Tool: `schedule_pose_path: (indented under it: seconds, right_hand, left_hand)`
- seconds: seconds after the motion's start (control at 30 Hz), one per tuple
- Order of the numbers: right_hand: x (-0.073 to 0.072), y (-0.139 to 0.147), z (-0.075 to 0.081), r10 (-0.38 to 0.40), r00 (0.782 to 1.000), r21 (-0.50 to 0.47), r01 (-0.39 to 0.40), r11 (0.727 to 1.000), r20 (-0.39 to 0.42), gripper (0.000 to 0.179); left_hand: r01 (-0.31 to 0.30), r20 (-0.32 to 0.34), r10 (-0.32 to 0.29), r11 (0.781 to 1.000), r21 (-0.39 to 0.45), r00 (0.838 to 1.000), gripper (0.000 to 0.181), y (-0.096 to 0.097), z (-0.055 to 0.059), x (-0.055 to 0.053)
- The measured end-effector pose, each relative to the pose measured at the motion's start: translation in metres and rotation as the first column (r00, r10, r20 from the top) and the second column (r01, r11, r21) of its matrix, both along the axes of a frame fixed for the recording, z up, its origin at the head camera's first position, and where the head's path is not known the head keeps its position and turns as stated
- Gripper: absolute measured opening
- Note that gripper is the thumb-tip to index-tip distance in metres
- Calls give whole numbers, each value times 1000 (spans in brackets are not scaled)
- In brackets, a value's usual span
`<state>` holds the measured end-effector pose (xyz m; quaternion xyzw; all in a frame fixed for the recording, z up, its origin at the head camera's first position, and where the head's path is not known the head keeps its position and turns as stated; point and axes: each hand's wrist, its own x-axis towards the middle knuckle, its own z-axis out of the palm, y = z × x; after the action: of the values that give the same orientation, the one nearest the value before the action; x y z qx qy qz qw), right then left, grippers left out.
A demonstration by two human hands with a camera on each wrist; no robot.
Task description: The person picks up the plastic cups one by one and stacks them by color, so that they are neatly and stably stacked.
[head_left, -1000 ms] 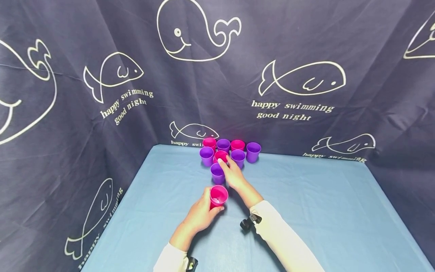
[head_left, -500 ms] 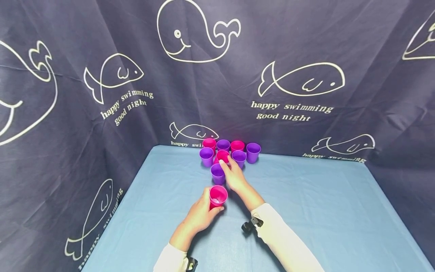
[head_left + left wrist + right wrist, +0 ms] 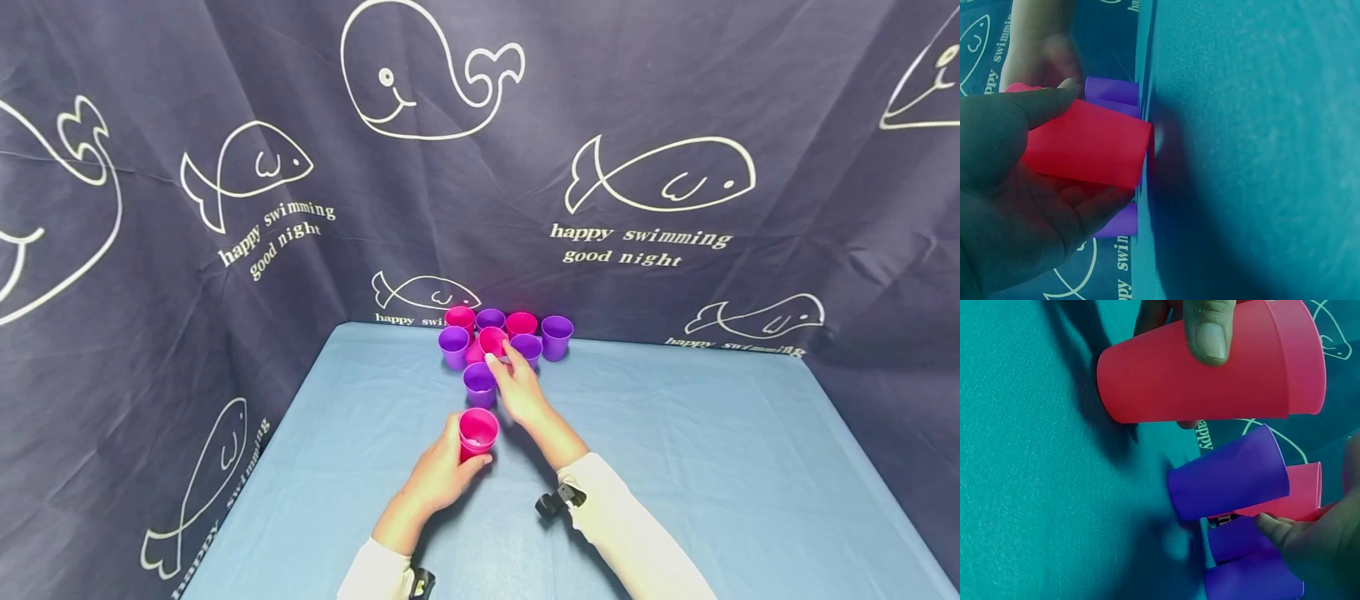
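Observation:
In the head view my left hand [image 3: 440, 468] grips pink cups [image 3: 477, 433] near the middle of the table, mouth upward. The right wrist view shows a second rim there, so two pink cups [image 3: 1204, 372] are nested. My right hand [image 3: 519, 390] reaches past a standing purple cup [image 3: 480, 385] and pinches the near right rim of a pink cup [image 3: 492, 340] in the row behind. That pink cup leans, its base toward the left. In the right wrist view the purple cup [image 3: 1229, 472] stands between the nested cups and my right hand [image 3: 1329, 544].
Behind stand purple cups, one at left [image 3: 453, 347] and one at right [image 3: 528, 346]. The back row has a pink cup [image 3: 460, 317], a purple cup [image 3: 491, 318], a pink cup [image 3: 522, 322] and a purple cup [image 3: 557, 337]. A dark printed curtain [image 3: 637, 292] borders the blue table [image 3: 675, 433].
The pink cup in my right hand has risen slightly and tilted, its mouth shifting right. My right hand moved a little with it. The left hand keeps its hold almost in place.

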<state>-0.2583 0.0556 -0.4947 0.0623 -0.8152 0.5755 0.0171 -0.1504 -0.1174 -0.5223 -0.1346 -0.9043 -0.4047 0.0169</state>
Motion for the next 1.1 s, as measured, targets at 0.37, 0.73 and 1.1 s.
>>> schedule_pose_path:
  seconds: [0.37, 0.73, 1.1]
  right_hand:
    - [1, 4, 2, -2, 1000, -241, -2, 971, -18, 76]
    - [4, 8, 3, -110, 993, -373, 86, 924, -44, 71]
    - [5, 9, 3, -156, 983, -472, 95, 877, -93, 61]
  left_hand:
    - [-26, 35, 26, 1000, 0, 999, 68, 2, 4, -1]
    - [-38, 37, 38, 999, 14, 999, 68, 5, 5, 0]
    - [-43, 43, 42, 999, 21, 998, 69, 5, 5, 1]
